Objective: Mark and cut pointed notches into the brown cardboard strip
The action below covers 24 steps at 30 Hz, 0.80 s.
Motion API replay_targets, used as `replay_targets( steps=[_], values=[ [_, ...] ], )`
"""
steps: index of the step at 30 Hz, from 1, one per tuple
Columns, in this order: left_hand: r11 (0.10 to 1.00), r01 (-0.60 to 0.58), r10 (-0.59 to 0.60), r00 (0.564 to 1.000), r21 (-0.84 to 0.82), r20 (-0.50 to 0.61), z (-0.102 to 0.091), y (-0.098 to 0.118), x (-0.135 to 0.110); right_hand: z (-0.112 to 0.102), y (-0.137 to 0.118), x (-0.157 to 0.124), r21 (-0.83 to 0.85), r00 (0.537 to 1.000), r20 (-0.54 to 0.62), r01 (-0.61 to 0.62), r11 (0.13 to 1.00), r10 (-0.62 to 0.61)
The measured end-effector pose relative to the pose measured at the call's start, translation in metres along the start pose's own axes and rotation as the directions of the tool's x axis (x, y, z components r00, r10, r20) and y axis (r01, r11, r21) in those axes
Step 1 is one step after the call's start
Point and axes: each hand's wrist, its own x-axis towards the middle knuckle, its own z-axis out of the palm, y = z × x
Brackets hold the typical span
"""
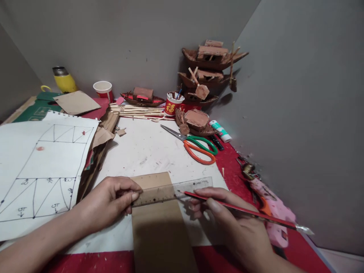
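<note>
My left hand [112, 201] presses its fingertips on the left end of a clear plastic ruler [173, 190], fingers curled down onto it. The ruler lies across a brown cardboard strip [159, 227] that runs toward me on a white sheet. My right hand [227, 220] pinches a red pencil [244, 210]. Its tip touches the ruler's edge just right of the cardboard.
A drawn paper pattern [42, 167] lies at left. Orange and green scissors [199, 146], a glue tube [220, 131], a pink glue gun [273, 210], bamboo sticks [136, 111], two paper cups [173, 103] and stacked cardboard model boats [210, 72] crowd the back and right by the grey walls.
</note>
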Motion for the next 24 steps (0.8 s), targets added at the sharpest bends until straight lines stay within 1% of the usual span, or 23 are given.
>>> replay_targets(
  steps=[3,5,9,13,17,19,24],
  values=[
    [1.000,0.004,-0.004,1.000,0.007,0.006,-0.0002,-0.0006,0.0002,0.0011,0.0015,0.0013,0.063,0.998,-0.058,0.002,0.998,0.002],
    [1.000,0.009,-0.009,1.000,0.011,0.010,-0.0006,-0.0010,0.0005,0.0010,0.0028,0.0013,0.084,0.997,-0.071,-0.013,0.996,0.019],
    [1.000,0.002,-0.003,1.000,0.013,0.014,-0.0012,-0.0012,0.0012,0.0006,0.0031,0.0009,0.092,0.996,-0.070,-0.052,0.994,0.059],
    [1.000,0.011,-0.011,1.000,0.020,0.014,-0.0005,-0.0012,0.0016,0.0023,-0.0011,0.0016,0.105,0.994,-0.086,-0.060,0.993,0.069],
    [1.000,0.019,-0.019,1.000,0.010,0.016,-0.0003,-0.0023,0.0020,0.0046,-0.0045,0.0021,0.082,0.990,-0.114,-0.078,0.994,0.087],
    [1.000,0.021,-0.021,1.000,0.010,0.017,-0.0005,-0.0026,0.0022,0.0049,-0.0044,0.0020,0.069,0.990,-0.106,-0.086,0.994,0.093],
    [0.999,0.035,-0.035,0.999,-0.017,0.014,-0.0002,-0.0004,0.0020,0.0033,-0.0007,0.0005,0.007,0.995,-0.016,-0.095,0.995,0.095]
  ],
)
